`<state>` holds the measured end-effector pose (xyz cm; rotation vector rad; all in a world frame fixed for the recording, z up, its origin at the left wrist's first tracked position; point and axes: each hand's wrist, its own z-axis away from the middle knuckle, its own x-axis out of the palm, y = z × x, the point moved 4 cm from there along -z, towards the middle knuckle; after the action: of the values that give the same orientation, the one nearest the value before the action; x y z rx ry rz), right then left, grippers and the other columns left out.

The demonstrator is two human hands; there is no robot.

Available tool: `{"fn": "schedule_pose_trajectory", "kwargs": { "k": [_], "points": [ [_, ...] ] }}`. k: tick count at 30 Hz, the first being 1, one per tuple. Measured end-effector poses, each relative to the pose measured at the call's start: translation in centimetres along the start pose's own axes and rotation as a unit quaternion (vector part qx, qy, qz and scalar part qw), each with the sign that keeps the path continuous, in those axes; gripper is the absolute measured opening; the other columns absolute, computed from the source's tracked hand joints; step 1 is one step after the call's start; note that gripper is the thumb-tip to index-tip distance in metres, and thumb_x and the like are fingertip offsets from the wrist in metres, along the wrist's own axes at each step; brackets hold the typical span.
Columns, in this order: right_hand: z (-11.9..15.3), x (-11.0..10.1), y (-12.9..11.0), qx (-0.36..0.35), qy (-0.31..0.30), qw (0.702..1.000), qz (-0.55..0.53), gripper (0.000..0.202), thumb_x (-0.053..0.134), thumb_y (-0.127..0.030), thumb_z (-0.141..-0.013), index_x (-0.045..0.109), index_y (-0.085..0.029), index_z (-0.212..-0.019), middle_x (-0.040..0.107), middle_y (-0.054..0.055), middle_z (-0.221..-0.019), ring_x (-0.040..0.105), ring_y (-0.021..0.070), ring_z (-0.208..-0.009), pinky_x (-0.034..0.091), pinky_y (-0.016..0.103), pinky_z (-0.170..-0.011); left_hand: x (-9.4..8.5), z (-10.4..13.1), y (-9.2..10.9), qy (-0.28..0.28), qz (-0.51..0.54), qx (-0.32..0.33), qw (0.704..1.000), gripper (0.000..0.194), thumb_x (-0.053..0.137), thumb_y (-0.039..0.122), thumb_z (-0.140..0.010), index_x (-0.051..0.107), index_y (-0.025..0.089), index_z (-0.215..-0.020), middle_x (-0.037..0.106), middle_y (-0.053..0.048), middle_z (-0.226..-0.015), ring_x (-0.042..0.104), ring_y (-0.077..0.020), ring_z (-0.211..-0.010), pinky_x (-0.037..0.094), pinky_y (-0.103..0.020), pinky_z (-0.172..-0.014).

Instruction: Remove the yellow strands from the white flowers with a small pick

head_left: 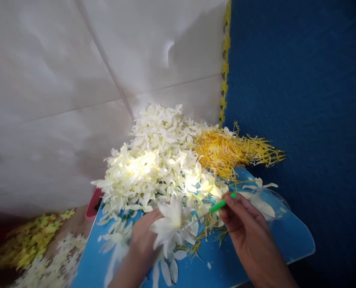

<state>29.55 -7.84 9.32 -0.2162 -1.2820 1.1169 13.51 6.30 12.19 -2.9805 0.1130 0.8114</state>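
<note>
My right hand (pixel 242 224) is closed round the green handle of a thin tool (pixel 221 203). From the handle a thin metal shaft points left towards a large white flower (pixel 172 224). My left hand (pixel 146 236) is behind and left of this flower; its fingers are hidden by the petals, so their grip cannot be made out. Beyond both hands a big heap of white flowers (pixel 154 168) covers much of the blue table (pixel 213 260). Yellow thread-like strands (pixel 222 152) are piled at the heap's right.
A tiled wall (pixel 60 80) rises behind the table. At the right stands a dark blue mat (pixel 297 80) with a yellow toothed edge. A pink container (pixel 93 206) is beside the table's left edge. Yellow flowers (pixel 34 240) and white flowers (pixel 60 260) lie low at the left.
</note>
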Motion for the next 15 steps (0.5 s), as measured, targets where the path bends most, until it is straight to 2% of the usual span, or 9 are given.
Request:
{"fn": "schedule_pose_trajectory", "kwargs": {
  "k": [4, 9, 15],
  "points": [
    [0.36, 0.64, 0.38, 0.029, -0.017, 0.999, -0.013, 0.027, 0.093, -0.023, -0.056, 0.072, -0.020, -0.073, 0.071, -0.004, -0.070, 0.066, 0.0074, -0.055, 0.058, 0.011, -0.054, 0.02, -0.23, 0.06, -0.010, 0.008, -0.009, 1.000, 0.010, 0.051, 0.016, -0.093, 0.061, 0.017, -0.090, 0.072, -0.009, -0.078, 0.074, -0.0210, -0.079, 0.063, -0.028, -0.068],
    [0.18, 0.71, 0.48, 0.031, -0.009, 0.999, -0.025, 0.029, 0.094, -0.021, -0.054, 0.073, -0.019, -0.073, 0.071, -0.004, -0.069, 0.067, 0.0084, -0.055, 0.059, 0.012, -0.054, -0.08, -0.64, 0.27, -0.011, 0.021, -0.012, 1.000, 0.009, 0.053, 0.012, -0.091, 0.060, 0.017, -0.089, 0.071, -0.008, -0.073, 0.074, -0.0196, -0.076, 0.062, -0.026, -0.065],
    [-0.09, 0.63, 0.03, 0.013, -0.010, 0.999, -0.029, 0.027, 0.094, -0.022, -0.053, 0.072, -0.020, -0.069, 0.070, -0.005, -0.067, 0.065, 0.0075, -0.054, 0.058, 0.011, -0.053, -0.04, -0.51, 0.31, -0.017, 0.031, 0.005, 0.999, 0.009, 0.057, 0.014, -0.088, 0.063, 0.014, -0.095, 0.073, -0.010, -0.075, 0.074, -0.0220, -0.080, 0.062, -0.030, -0.069]
  ]
}}
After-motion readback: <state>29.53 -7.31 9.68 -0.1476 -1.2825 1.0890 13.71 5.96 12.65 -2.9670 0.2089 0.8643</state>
